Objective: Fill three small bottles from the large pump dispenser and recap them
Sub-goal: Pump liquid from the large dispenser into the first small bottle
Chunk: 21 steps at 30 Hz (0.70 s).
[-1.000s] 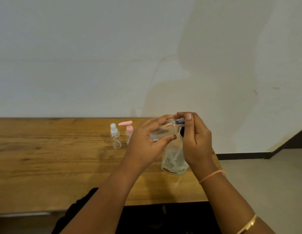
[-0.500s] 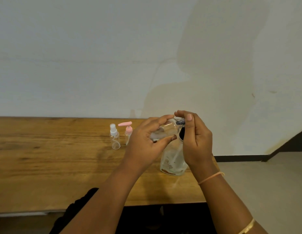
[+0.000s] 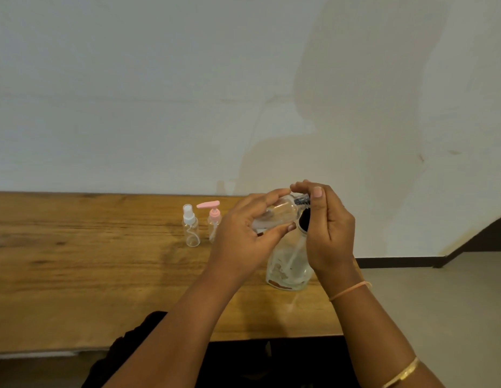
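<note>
My left hand (image 3: 243, 233) grips a small clear bottle (image 3: 274, 215), tilted on its side above the table. My right hand (image 3: 327, 228) pinches the dark cap (image 3: 302, 201) at that bottle's neck. Right beneath both hands stands the large clear dispenser bottle (image 3: 288, 267) with its black top (image 3: 303, 221) partly hidden by my fingers. Further left stand a small clear spray bottle (image 3: 191, 228) with a white top and a small bottle with a pink pump (image 3: 214, 219), both capped.
The wooden table (image 3: 89, 261) runs left from my hands, and its right edge lies just past the large bottle. A pale wall rises behind it. Grey floor and a dark skirting board (image 3: 397, 261) lie to the right.
Both hands have stayed on the small bottle and its cap, with only slight shifts of the fingers. The bottles on the table have not moved.
</note>
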{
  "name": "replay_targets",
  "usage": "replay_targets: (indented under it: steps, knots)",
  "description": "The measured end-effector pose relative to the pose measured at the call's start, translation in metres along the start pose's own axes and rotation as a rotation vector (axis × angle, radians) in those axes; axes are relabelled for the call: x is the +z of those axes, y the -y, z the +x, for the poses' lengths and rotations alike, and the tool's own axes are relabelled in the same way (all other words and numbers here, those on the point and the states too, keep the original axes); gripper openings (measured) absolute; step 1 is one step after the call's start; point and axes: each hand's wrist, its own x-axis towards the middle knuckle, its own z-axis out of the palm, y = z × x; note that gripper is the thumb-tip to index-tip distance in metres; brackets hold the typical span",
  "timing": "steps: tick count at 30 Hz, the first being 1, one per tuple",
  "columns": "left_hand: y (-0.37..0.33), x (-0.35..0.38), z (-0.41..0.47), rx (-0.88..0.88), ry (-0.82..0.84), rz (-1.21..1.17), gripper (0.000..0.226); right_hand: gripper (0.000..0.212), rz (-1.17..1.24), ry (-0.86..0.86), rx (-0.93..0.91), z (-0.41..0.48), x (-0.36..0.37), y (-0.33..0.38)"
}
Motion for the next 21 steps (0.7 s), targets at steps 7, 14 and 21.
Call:
replay_targets:
  steps: [7, 14, 21]
  knots:
    - [0.0054, -0.0005, -0.0029, -0.02, 0.035, -0.01, 0.058, 0.029, -0.162, 0.014, -0.078, -0.0051, -0.0019, -0.0093]
    - [0.0001, -0.002, -0.0033, 0.032, 0.014, -0.005, 0.056, 0.03, -0.102, -0.001, -0.095, -0.0033, -0.0035, 0.0004]
    - [0.0079, -0.0007, -0.0025, -0.018, 0.021, 0.018, 0.056, 0.031, -0.149, 0.014, -0.072, -0.004, 0.0003, -0.0074]
